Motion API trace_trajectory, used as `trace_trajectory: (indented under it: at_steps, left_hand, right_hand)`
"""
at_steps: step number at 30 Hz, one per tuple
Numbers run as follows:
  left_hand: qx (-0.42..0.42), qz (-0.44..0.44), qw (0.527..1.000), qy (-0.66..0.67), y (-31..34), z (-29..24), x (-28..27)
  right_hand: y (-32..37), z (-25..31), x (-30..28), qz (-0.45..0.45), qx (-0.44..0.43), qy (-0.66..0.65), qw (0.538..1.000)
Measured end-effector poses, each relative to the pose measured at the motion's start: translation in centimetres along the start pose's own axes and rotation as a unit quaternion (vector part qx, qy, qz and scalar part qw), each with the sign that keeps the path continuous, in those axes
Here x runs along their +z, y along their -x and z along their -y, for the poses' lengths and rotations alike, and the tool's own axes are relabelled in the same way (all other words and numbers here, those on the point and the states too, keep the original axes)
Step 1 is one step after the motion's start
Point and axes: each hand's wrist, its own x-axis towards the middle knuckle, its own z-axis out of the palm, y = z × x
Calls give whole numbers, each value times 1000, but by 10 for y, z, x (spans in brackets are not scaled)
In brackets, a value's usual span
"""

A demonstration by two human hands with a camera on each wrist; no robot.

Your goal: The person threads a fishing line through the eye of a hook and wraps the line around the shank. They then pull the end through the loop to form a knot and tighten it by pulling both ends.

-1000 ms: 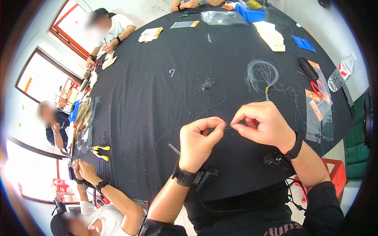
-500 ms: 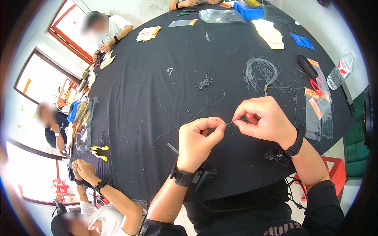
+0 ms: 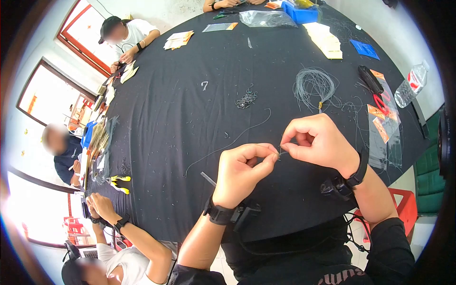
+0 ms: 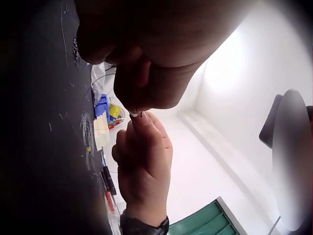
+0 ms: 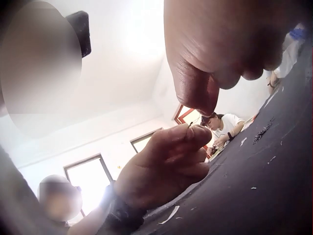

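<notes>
My left hand (image 3: pixel 244 171) and right hand (image 3: pixel 320 145) meet fingertip to fingertip above the near part of the black table. In the right wrist view, a tiny dark fish hook (image 5: pixel 190 125) shows at the left thumb and forefinger, which pinch it. The right thumb and forefinger pinch thin fishing line just beside it; the fingers hide most of both. A length of grey line (image 3: pixel 190 166) curves over the cloth beyond my left hand. Farther off lies a small heap of dark hooks (image 3: pixel 247 99). A coil of line (image 3: pixel 313 88), tied in yellow, lies beyond my right hand.
Clear packets (image 3: pixel 384 137), red-handled scissors (image 3: pixel 380 104) and a water bottle (image 3: pixel 412 85) are on the right. Cream cards (image 3: pixel 324 42) and a blue box (image 3: pixel 300 14) lie at the back. Yellow-handled cutters (image 3: pixel 120 184) lie left, near other people seated around the table.
My left fingertips have shifted slightly right, closer to the right ones, while the right hand has risen a little. Both keep their pinch. The free line has stayed on the cloth.
</notes>
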Motion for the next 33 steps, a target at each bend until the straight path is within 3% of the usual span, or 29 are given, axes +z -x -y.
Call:
trace_trajectory:
  at_steps: [6,9,11,14,17,20,25,29,33]
  left_hand:
    - [27,-5,998,63,1,-1,-1]
    - [37,-2,996,84,1,-4,-2]
    - [48,-15,996,78,1,-4,-2]
    - [66,-35,996,51,1,-3,-4]
    - [81,-69,994,25,0,-1,-2]
    - [91,-99,990,-37,-1,1,-1]
    - [188,-98,953,-218,-7,4,-1]
    - [192,-57,948,-247,-7,3,-2]
    - [193,-35,956,-220,-7,5,0]
  right_hand:
    - [-3,-11,7,58,110,-199,972]
    - [-1,-14,15,69,167,-317,931]
    - [-1,0,10,95,249,-341,901]
    - [2,-9,16,113,289,-468,828]
    - [5,-6,27,76,292,-473,828]
    - [8,7,35,11,271,-384,883]
    - [14,9,40,-46,99,-134,985]
    - [9,6,32,-46,-33,-33,998]
    - [5,2,21,-46,-27,-46,998]
